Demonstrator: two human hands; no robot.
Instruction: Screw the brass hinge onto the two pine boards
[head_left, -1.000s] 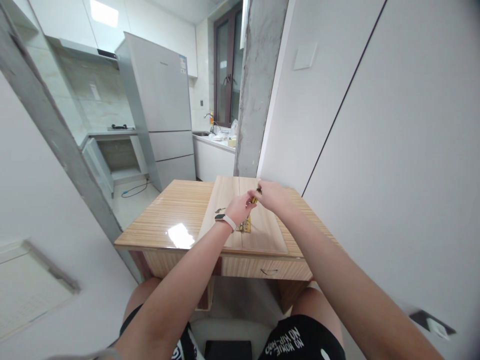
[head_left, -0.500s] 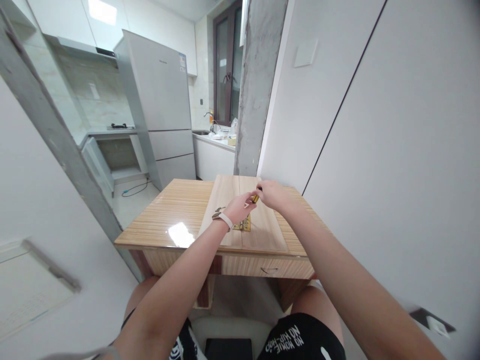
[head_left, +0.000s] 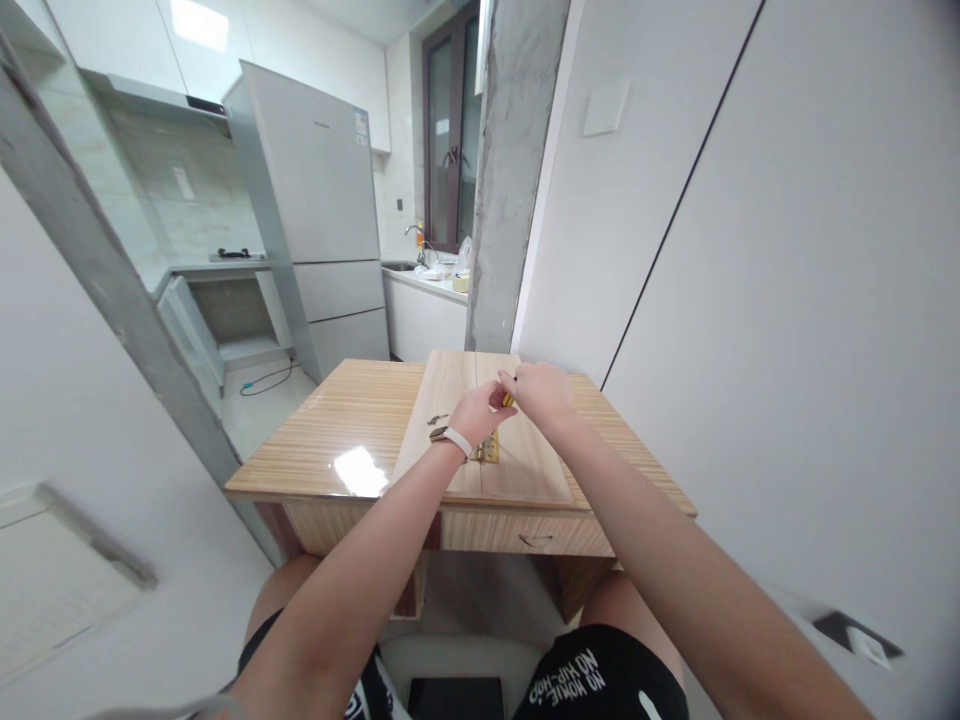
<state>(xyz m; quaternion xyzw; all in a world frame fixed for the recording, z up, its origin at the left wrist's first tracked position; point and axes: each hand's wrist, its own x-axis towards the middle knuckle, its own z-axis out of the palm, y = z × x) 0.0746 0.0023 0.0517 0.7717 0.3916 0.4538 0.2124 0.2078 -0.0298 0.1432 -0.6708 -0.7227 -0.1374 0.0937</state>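
Note:
Over the middle of two pale wooden boards [head_left: 525,465] lying edge to edge, both my hands meet at a small yellow-and-black tool [head_left: 508,399]. The fingers of my left hand [head_left: 478,412] are closed on its lower side. My right hand [head_left: 541,388] is closed around its upper end, and the fingers cover most of it, so its exact kind is hidden. Just below my left hand a brass hinge [head_left: 489,448] lies across the seam between the boards, partly covered by the wrist. Small dark metal pieces [head_left: 437,420] lie on the left board.
The boards rest on a glossy wooden desk [head_left: 360,400] with a drawer [head_left: 534,537] facing me. A white wall panel [head_left: 675,400] stands close on the right. A grey pillar [head_left: 502,250] and a fridge [head_left: 322,190] are beyond the desk.
Both hands stay together at the tool, with my right hand turned slightly and its fingers wrapped further over it. The view has shifted a little.

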